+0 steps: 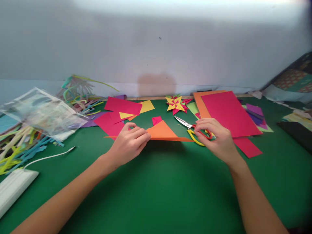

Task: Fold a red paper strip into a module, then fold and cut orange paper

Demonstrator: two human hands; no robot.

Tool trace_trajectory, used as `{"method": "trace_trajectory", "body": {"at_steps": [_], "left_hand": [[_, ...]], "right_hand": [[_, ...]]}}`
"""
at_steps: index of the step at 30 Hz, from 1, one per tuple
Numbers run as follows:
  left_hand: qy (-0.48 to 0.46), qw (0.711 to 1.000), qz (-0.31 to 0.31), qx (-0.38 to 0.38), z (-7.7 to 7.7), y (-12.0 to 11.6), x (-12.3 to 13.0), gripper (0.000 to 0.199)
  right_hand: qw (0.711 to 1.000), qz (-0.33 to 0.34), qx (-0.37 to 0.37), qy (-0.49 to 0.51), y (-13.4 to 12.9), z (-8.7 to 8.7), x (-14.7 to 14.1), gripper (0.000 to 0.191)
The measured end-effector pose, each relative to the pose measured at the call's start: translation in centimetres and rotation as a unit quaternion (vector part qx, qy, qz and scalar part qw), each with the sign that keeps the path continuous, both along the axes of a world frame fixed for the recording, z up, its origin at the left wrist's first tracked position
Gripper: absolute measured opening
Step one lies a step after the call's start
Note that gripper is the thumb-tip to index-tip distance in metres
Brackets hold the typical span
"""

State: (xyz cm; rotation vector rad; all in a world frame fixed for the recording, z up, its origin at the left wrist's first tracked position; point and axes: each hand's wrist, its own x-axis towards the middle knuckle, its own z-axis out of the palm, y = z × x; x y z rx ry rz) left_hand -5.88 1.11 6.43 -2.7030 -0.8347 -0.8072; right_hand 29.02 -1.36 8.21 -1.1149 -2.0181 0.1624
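Observation:
Folded orange paper is held up above the green table, its long edge facing me and a peak rising in the middle. My left hand pinches it left of the peak, fingers closed. At its right tip is my right hand, fingers bent together near the scissors' handles; whether it grips the paper's tip is hard to make out. Scissors with red and yellow handles lie behind the right hand, blades pointing up and left. A small red folded piece shows just behind the peak.
Yellow and red paper stars lie at the back. Red sheets are stacked right, more red paper left. Pipe cleaners, a clear plastic bag and a white power strip occupy the left side.

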Motion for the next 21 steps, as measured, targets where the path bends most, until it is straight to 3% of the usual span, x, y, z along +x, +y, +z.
{"method": "trace_trajectory", "body": {"at_steps": [21], "left_hand": [[0.009,1.000,-0.021,-0.003,0.01,-0.22,0.06,0.015]], "right_hand": [[1.000,0.018,-0.009,0.004,0.14,-0.31,-0.28,0.012]]}}
